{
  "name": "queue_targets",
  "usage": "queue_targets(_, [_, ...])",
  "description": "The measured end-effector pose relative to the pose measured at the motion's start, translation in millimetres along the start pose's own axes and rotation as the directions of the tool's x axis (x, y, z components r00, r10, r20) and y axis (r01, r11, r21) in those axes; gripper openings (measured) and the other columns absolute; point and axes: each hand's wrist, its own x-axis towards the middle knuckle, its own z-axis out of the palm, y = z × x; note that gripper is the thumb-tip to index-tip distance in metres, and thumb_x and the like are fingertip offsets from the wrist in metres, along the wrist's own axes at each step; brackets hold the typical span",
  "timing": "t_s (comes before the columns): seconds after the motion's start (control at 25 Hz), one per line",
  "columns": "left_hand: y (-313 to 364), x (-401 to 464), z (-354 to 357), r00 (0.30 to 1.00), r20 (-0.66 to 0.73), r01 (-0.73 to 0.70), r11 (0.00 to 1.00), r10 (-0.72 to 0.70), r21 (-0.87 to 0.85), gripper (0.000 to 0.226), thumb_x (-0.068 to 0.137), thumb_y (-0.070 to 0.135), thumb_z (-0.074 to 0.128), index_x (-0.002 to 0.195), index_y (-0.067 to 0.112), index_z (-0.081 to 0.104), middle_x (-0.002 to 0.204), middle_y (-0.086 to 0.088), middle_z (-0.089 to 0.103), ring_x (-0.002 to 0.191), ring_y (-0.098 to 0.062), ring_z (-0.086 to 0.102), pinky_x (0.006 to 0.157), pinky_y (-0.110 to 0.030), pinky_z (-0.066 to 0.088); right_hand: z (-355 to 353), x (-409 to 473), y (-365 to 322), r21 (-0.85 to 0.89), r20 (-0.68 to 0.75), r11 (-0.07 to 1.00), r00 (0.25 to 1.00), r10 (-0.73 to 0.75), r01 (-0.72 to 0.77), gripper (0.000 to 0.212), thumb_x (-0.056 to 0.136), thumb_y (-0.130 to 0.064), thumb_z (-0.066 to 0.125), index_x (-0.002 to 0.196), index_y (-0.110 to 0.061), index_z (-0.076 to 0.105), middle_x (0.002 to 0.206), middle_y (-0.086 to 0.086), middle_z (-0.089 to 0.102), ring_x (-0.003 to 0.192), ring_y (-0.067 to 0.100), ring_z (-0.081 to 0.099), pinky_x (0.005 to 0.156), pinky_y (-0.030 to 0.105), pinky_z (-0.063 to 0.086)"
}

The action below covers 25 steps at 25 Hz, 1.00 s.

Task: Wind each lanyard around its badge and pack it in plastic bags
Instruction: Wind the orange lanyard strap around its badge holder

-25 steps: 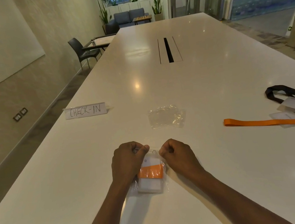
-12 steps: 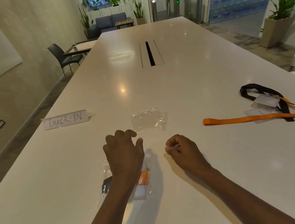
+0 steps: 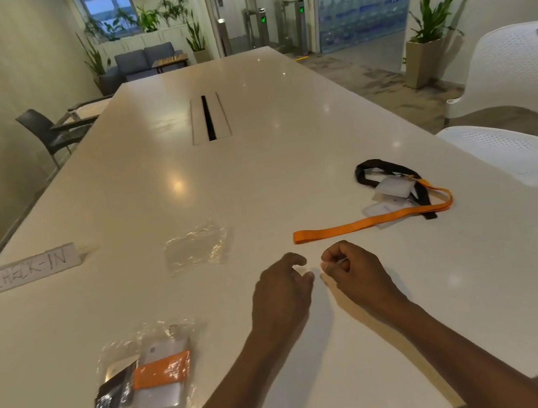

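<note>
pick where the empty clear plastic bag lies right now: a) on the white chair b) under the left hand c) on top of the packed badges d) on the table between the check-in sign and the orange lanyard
d: the empty plastic bag lies flat on the table, right of the check-in sign and left of the orange lanyard, apart from both hands.

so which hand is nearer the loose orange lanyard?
Right. The right hand sits just below the orange lanyard, near its free end; the left hand is beside it, further left and slightly lower.
</note>
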Motion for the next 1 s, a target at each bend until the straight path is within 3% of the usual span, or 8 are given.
queue_targets(0.16, [31, 3, 63, 0.99, -0.022, -0.139, 0.99, 0.138, -0.022, 0.023, 0.093, 0.037, 0.054, 0.115, 0.035, 0.062, 0.099, 0.016, 0.067, 0.083, -0.004, 0.061, 0.076, -0.021, 0.05, -55, 5, 37, -0.023, -0.107, 0.999, 0.994, 0.031, -0.034, 0.004, 0.092, -0.02, 0.064, 0.094, -0.023, 0.064, 0.091, -0.013, 0.065, 0.083, 0.001, 0.06, 0.067, 0.01, 0.044])
queue_targets(0.36, [72, 30, 103, 0.963, -0.074, -0.261, 0.965, 0.258, -0.039, 0.02, 0.094, 0.027, 0.054, 0.112, 0.032, 0.059, 0.095, 0.014, 0.057, 0.08, -0.006, 0.054, 0.069, -0.026, 0.046, -111, 20, 75, -0.076, -0.268, 0.996, 0.963, 0.028, -0.05, 0.008, 0.091, -0.016, 0.063, 0.09, -0.023, 0.063, 0.084, -0.014, 0.063, 0.078, 0.0, 0.059, 0.066, 0.011, 0.042])
queue_targets(0.48, [92, 49, 124, 0.927, -0.089, -0.359, 0.93, 0.365, 0.073, 0.023, 0.092, 0.02, 0.055, 0.115, 0.026, 0.058, 0.101, 0.005, 0.056, 0.09, -0.018, 0.052, 0.077, -0.035, 0.046, -132, 31, 88, -0.106, -0.369, 0.993, 0.929, 0.006, -0.048, 0.006, 0.091, -0.014, 0.062, 0.089, -0.02, 0.063, 0.083, -0.009, 0.063, 0.074, 0.003, 0.058, 0.065, 0.009, 0.039])
queue_targets(0.64, [114, 78, 143, 0.882, -0.081, -0.429, 0.862, 0.464, 0.268, 0.03, 0.092, 0.03, 0.055, 0.122, 0.024, 0.056, 0.114, 0.001, 0.056, 0.096, -0.024, 0.051, 0.078, -0.039, 0.042, -150, 53, 94, -0.084, -0.444, 0.993, 0.895, 0.04, -0.086, 0.007, 0.093, -0.01, 0.059, 0.089, -0.016, 0.062, 0.088, -0.001, 0.065, 0.079, 0.013, 0.059, 0.065, 0.005, 0.036])
queue_targets(0.8, [132, 122, 149, 0.91, 0.003, -0.406, 0.888, 0.415, 0.216, 0.053, 0.087, 0.048, 0.059, 0.132, 0.019, 0.051, 0.132, -0.006, 0.053, 0.111, -0.028, 0.051, 0.087, -0.042, 0.041, -154, 66, 97, -0.086, -0.467, 0.989, 0.882, 0.065, -0.118, 0.019, 0.093, -0.008, 0.057, 0.108, -0.009, 0.069, 0.105, 0.005, 0.072, 0.094, 0.021, 0.065, 0.078, 0.016, 0.043])
queue_targets(1.0, [150, 165, 161, 0.956, 0.191, -0.276, 0.904, 0.223, 0.326, 0.076, 0.081, 0.065, 0.057, 0.14, 0.018, 0.043, 0.134, -0.012, 0.054, 0.117, -0.034, 0.053, 0.095, -0.046, 0.039, -152, 66, 100, -0.106, -0.462, 0.986, 0.884, 0.068, -0.131, 0.024, 0.096, -0.011, 0.055, 0.113, -0.011, 0.072, 0.109, 0.008, 0.074, 0.099, 0.023, 0.068, 0.082, 0.018, 0.044])
